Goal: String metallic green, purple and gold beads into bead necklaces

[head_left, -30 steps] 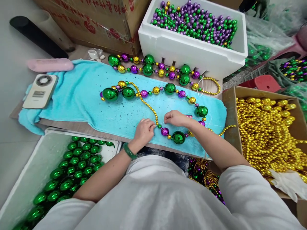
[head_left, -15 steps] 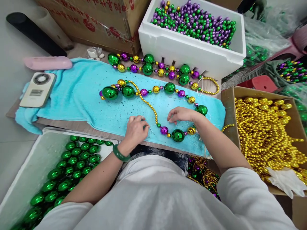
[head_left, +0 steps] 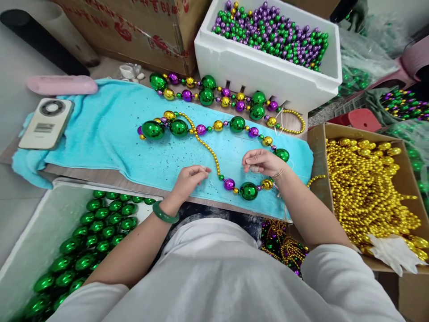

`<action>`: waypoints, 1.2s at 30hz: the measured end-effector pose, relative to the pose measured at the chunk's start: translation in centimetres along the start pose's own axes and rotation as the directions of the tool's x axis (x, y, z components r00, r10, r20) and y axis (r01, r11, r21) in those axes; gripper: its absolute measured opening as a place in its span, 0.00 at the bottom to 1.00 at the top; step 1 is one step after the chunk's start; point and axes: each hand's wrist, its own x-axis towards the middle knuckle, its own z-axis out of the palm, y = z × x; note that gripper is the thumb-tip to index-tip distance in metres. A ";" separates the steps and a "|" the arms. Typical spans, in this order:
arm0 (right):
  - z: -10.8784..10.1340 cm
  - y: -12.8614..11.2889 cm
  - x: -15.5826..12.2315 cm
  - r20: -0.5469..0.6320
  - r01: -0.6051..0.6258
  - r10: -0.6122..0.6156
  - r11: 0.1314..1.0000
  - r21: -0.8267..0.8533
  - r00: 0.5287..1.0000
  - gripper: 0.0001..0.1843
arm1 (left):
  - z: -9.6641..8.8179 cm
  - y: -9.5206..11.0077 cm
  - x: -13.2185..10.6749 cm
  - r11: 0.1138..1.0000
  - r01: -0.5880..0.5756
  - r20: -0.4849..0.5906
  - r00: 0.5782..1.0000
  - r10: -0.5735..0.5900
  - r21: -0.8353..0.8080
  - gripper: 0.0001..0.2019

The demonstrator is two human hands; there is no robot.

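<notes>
A necklace of green, purple and gold beads (head_left: 249,191) lies in a loop on the blue towel (head_left: 161,161). My left hand (head_left: 190,181) is closed in a pinch left of the necklace's small green bead, with a thin clear thread (head_left: 212,182) beside its fingertips. Inside the loop, above the large green bead, my right hand (head_left: 263,162) is closed with curled fingers. Something small and pale shows under those fingers, too indistinct to name. A string of small gold beads (head_left: 209,152) runs between the upper and lower parts of the necklace.
Finished-looking bead strands (head_left: 207,97) lie along the white foam box (head_left: 268,74) of small beads. A carton (head_left: 320,152) of gold beads stands right; a foam tub (head_left: 30,223) of green balls is at lower left. A phone (head_left: 45,127) rests on the towel's left end.
My hands have moved slightly apart, the right one shifting right and turning so a pale thing shows in its fingers. The thread seen stretched between them no longer shows clearly.
</notes>
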 end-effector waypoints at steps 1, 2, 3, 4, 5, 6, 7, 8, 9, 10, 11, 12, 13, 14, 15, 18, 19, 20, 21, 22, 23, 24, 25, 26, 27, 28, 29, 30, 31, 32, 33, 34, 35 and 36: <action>0.5 0.0 0.0 -0.002 0.022 -0.022 1.000 0.007 1.000 0.13 | 0.4 -0.1 0.1 0.996 0.025 0.010 1.000 -0.024 -0.091 0.09; 0.9 -0.1 -0.1 0.003 0.045 -0.045 0.999 0.009 0.999 0.13 | 0.8 -0.1 0.2 0.984 0.040 0.019 0.999 -0.037 -0.171 0.09; 1.3 -0.1 -0.1 0.012 0.066 -0.066 0.998 0.008 0.998 0.13 | 1.3 -0.2 0.3 0.970 0.050 0.027 0.999 -0.044 -0.237 0.08; 1.6 -0.2 -0.1 0.019 0.082 -0.082 0.997 0.001 0.996 0.14 | 1.6 -0.2 0.4 0.956 0.060 0.034 0.998 -0.053 -0.286 0.08; 1.8 -0.3 0.0 0.020 0.093 -0.093 0.996 -0.011 0.995 0.14 | 2.0 -0.2 0.5 0.946 0.074 0.042 0.997 -0.064 -0.315 0.07; 2.0 -0.4 0.1 0.011 0.099 -0.099 0.995 -0.030 0.995 0.15 | 2.2 -0.2 0.6 0.941 0.088 0.049 0.996 -0.076 -0.328 0.07; 2.1 -0.4 0.2 -0.014 0.100 -0.101 0.993 -0.058 0.995 0.15 | 2.4 -0.3 0.7 0.938 0.099 0.053 0.995 -0.086 -0.331 0.08; 2.1 -0.5 0.3 -0.058 0.096 -0.102 0.990 -0.100 0.993 0.15 | 2.6 -0.3 0.8 0.938 0.107 0.053 0.994 -0.095 -0.331 0.08; 2.0 -0.5 0.5 -0.127 0.085 -0.107 0.983 -0.166 0.986 0.14 | 2.6 -0.4 0.9 0.936 0.115 0.052 0.993 -0.103 -0.332 0.09; 2.0 -0.5 0.6 -0.210 0.067 -0.125 0.962 -0.263 0.970 0.12 | 2.6 -0.4 0.9 0.933 0.121 0.049 0.993 -0.111 -0.338 0.10; 1.9 -0.4 0.7 -0.295 0.042 -0.168 0.919 -0.391 0.941 0.10 | 2.6 -0.5 1.0 0.929 0.127 0.046 0.992 -0.119 -0.349 0.10; 1.8 -0.3 0.8 -0.358 0.007 -0.233 0.846 -0.532 0.904 0.07 | 2.6 -0.6 1.0 0.923 0.133 0.044 0.991 -0.126 -0.362 0.11; 1.7 -0.2 0.7 -0.380 -0.026 -0.307 0.747 -0.664 0.873 0.06 | 2.5 -0.6 1.1 0.917 0.137 0.043 0.991 -0.130 -0.375 0.11; 1.5 0.0 0.6 -0.356 -0.046 -0.368 0.637 -0.769 0.859 0.07 | 2.4 -0.6 1.1 0.912 0.138 0.044 0.990 -0.131 -0.386 0.11; 1.3 0.2 0.5 -0.296 -0.042 -0.395 0.539 -0.841 0.870 0.09 | 2.4 -0.6 1.1 0.908 0.137 0.046 0.991 -0.129 -0.397 0.11; 0.7 1.3 -0.1 -0.093 0.043 -0.300 0.417 -0.908 0.949 0.15 | 2.3 -0.5 1.0 0.896 0.136 0.053 0.991 -0.126 -0.423 0.11; 0.4 1.6 -0.2 -0.051 0.063 -0.258 0.416 -0.907 0.965 0.16 | 2.3 -0.4 1.0 0.894 0.137 0.054 0.990 -0.126 -0.427 0.11; 0.2 2.0 -0.3 -0.029 0.076 -0.237 0.421 -0.904 0.971 0.16 | 2.3 -0.3 1.0 0.892 0.138 0.053 0.990 -0.127 -0.430 0.11; 0.0 2.3 -0.2 -0.020 0.088 -0.241 0.429 -0.899 0.970 0.16 | 2.4 -0.3 1.0 0.891 0.137 0.051 0.991 -0.128 -0.432 0.11; -0.1 2.5 -0.1 -0.016 0.105 -0.265 0.435 -0.894 0.964 0.16 | 2.4 -0.2 1.0 0.891 0.136 0.050 0.991 -0.126 -0.433 0.11; -0.1 2.6 0.0 -0.011 0.128 -0.301 0.437 -0.890 0.953 0.15 | 2.4 -0.2 1.0 0.890 0.134 0.051 0.991 -0.124 -0.436 0.11; -0.1 2.7 0.2 -0.004 0.151 -0.337 0.432 -0.889 0.941 0.15 | 2.4 -0.1 1.0 0.889 0.133 0.053 0.991 -0.123 -0.439 0.11; 0.0 2.8 0.4 0.006 0.169 -0.363 0.418 -0.892 0.932 0.15 | 2.4 -0.1 1.0 0.887 0.134 0.056 0.991 -0.122 -0.442 0.12; 0.1 2.7 0.6 0.018 0.174 -0.371 0.392 -0.903 0.928 0.15 | 2.5 -0.1 1.0 0.886 0.136 0.060 0.991 -0.122 -0.444 0.12; 0.3 2.7 0.8 0.030 0.167 -0.363 0.352 -0.921 0.931 0.15 | 2.5 0.0 1.0 0.884 0.137 0.062 0.991 -0.122 -0.446 0.12; 0.5 2.6 0.9 0.041 0.151 -0.346 0.298 -0.943 0.937 0.16 | 2.5 0.0 1.0 0.883 0.139 0.063 0.990 -0.124 -0.449 0.12; 0.6 2.5 1.0 0.051 0.132 -0.324 0.235 -0.963 0.945 0.17 | 2.5 0.0 1.0 0.881 0.141 0.062 0.990 -0.127 -0.452 0.11; 0.8 2.4 1.0 0.061 0.116 -0.302 0.170 -0.979 0.951 0.18 | 2.5 0.0 1.0 0.877 0.145 0.060 0.989 -0.132 -0.458 0.11; 0.9 2.4 0.9 0.071 0.106 -0.285 0.110 -0.988 0.956 0.19 | 2.5 0.0 1.0 0.872 0.149 0.057 0.989 -0.139 -0.466 0.11; 0.9 2.3 0.8 0.084 0.104 -0.272 0.062 -0.993 0.959 0.20 | 2.4 0.0 1.0 0.866 0.154 0.055 0.988 -0.145 -0.476 0.11; 0.9 2.3 0.8 0.096 0.108 -0.264 0.029 -0.994 0.960 0.21 | 2.4 -0.1 1.1 0.860 0.157 0.052 0.987 -0.151 -0.485 0.11; 0.9 2.3 0.7 0.107 0.114 -0.262 0.010 -0.993 0.959 0.20 | 2.4 -0.1 1.1 0.855 0.160 0.049 0.986 -0.156 -0.494 0.12; 0.8 2.4 0.6 0.117 0.121 -0.264 0.000 -0.993 0.957 0.20 | 2.4 -0.2 1.2 0.852 0.163 0.046 0.986 -0.162 -0.498 0.12; 0.7 2.4 0.6 0.127 0.131 -0.269 -0.004 -0.991 0.955 0.19 | 2.4 -0.2 1.2 0.851 0.167 0.043 0.985 -0.168 -0.498 0.12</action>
